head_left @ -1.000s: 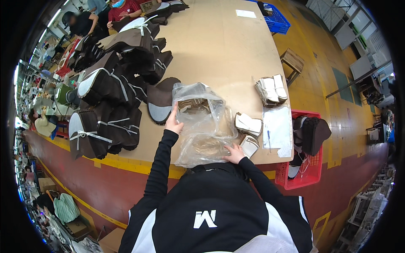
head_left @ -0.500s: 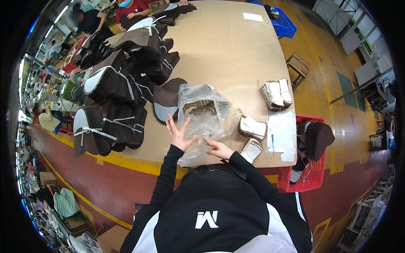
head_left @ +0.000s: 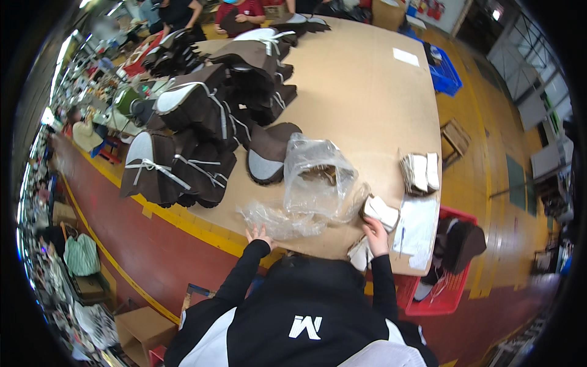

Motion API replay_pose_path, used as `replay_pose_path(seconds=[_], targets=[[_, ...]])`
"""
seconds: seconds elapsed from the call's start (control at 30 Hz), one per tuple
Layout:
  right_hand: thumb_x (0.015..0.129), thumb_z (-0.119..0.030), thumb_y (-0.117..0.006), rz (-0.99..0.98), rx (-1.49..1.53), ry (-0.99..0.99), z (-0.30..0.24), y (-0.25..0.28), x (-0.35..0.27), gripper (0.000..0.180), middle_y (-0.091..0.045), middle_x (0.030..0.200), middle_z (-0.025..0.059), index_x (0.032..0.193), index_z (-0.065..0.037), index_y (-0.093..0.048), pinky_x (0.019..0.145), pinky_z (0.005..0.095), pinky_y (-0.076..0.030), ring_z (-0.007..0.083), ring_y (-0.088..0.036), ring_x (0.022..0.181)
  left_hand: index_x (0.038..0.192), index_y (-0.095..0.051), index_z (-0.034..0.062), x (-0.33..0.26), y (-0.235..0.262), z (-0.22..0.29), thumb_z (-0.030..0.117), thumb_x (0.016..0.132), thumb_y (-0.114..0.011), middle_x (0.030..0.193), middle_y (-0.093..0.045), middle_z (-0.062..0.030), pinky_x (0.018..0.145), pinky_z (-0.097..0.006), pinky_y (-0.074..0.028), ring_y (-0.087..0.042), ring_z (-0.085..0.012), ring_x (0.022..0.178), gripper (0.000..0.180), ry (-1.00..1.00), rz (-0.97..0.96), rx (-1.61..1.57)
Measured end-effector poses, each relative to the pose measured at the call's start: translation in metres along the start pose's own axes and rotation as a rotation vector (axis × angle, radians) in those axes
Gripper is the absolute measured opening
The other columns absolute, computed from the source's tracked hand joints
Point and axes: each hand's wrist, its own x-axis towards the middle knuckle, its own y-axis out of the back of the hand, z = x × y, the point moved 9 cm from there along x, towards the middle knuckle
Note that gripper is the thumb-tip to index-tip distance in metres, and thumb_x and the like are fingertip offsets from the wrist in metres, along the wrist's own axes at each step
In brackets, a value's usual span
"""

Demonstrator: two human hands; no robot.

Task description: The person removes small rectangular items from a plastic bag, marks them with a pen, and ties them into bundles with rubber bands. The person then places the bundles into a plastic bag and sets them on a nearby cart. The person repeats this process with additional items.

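My left hand is spread, its fingers apart, at the table's front edge beside a crumpled stretch of clear plastic. That plastic belongs to a clear plastic bag lying on the table, with brown-edged pieces showing inside. My right hand reaches forward with fingers extended, touching the near edge of a bundle of cut pieces, white on top and brown at the sides. A firm grip on it does not show. Another such bundle lies just left of my right wrist, partly hidden.
Tied stacks of dark brown cut panels fill the table's left side. One loose brown panel lies by the bag. Paper sheets with a pen and another bundle are at right. A red crate stands beyond the table edge.
Both hands have left the bag's near side and moved apart: the left to the table edge, the right over to the bundle. The whole view has shifted and tilted.
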Motion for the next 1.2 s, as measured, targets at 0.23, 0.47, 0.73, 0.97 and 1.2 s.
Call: replay_pose_path(seconds=[0.23, 0.47, 0.73, 0.97, 1.2], targets=[[0.087, -0.012, -0.061, 0.49, 0.012, -0.273, 0.132, 0.145, -0.037, 0.027, -0.065, 0.102, 0.0094, 0.11, 0.001, -0.063, 0.077, 0.0268, -0.046, 0.0142, -0.059, 0.088, 0.13, -0.053, 0.022, -0.019, 0.002, 0.094, 0.06, 0.085, -0.047, 0.144, -0.037, -0.0152, 0.109, -0.059, -0.017, -0.033, -0.0307, 0.134, 0.059, -0.222, -0.254, -0.072], [0.087, -0.007, -0.06, 0.395, -0.028, -0.331, 0.086, 0.134, -0.08, 0.025, -0.06, 0.1, 0.0074, 0.111, -0.001, -0.061, 0.076, 0.0265, -0.047, 0.0142, -0.058, 0.084, 0.133, -0.048, 0.0203, -0.016, 0.008, 0.159, 0.053, 0.086, -0.051, 0.141, -0.042, -0.0075, 0.107, -0.058, -0.022, -0.044, -0.0253, 0.127, 0.058, -0.402, -0.049, 0.089], [0.084, -0.019, -0.064, 0.364, -0.474, -0.384, 0.132, 0.177, -0.067, 0.025, -0.062, 0.099, 0.0159, 0.102, -0.002, -0.062, 0.078, 0.0372, -0.05, 0.028, -0.062, 0.086, 0.129, -0.05, 0.0124, -0.038, 0.024, 0.225, 0.038, 0.088, -0.055, 0.123, -0.056, -0.0128, 0.094, -0.041, -0.043, -0.054, -0.0303, 0.112, 0.048, -0.774, 0.003, -0.127], [0.08, -0.04, -0.065, 0.02, -0.849, -0.716, 0.19, 0.163, -0.035, 0.043, -0.067, 0.095, 0.018, 0.103, -0.004, -0.058, 0.079, 0.0446, -0.049, 0.0349, -0.064, 0.09, 0.131, -0.047, 0.0094, -0.05, -0.019, 0.282, 0.032, 0.082, -0.066, 0.134, -0.045, -0.0189, 0.097, -0.042, -0.042, -0.046, -0.0356, 0.121, 0.057, -0.781, 0.17, -0.33], [0.078, -0.016, -0.061, -0.028, -0.514, -0.425, 0.223, 0.154, -0.011, 0.014, -0.064, 0.069, 0.0123, 0.081, -0.002, -0.06, 0.064, 0.0386, -0.05, 0.028, -0.063, 0.065, 0.145, -0.018, 0.0233, -0.025, -0.07, 0.3, 0.025, 0.059, -0.079, 0.137, -0.031, -0.0191, 0.095, -0.044, -0.045, -0.046, -0.0411, 0.119, 0.105, -0.373, 0.111, -0.752]])
